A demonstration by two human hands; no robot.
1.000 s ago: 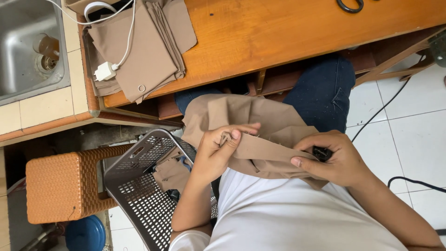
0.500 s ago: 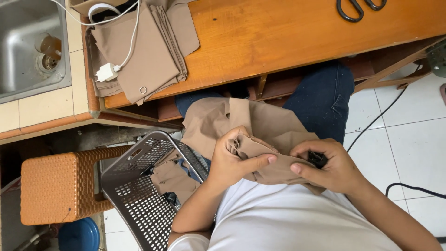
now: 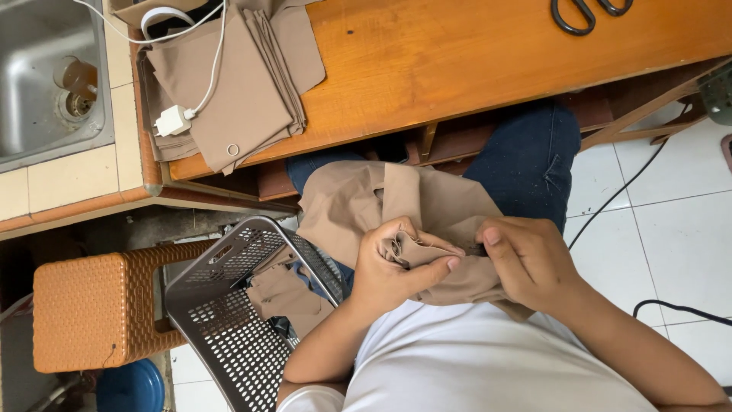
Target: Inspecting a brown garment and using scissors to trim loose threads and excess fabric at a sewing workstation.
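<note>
Left hand [image 3: 396, 267] pinches a fold of the tan cloth [image 3: 427, 210]; right hand [image 3: 530, 263], at 3 o'clock, grips its edge. Seemingly mid-fold; next needs smoothing.

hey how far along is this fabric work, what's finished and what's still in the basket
Looks done: a folded stack of tan fabric pieces lies on the orange wooden table. In hand: the left hand pinches a bunched fold of one tan fabric piece on the lap, while the right hand grips its other edge. Probably left: more tan pieces in the grey perforated plastic basket.
</note>
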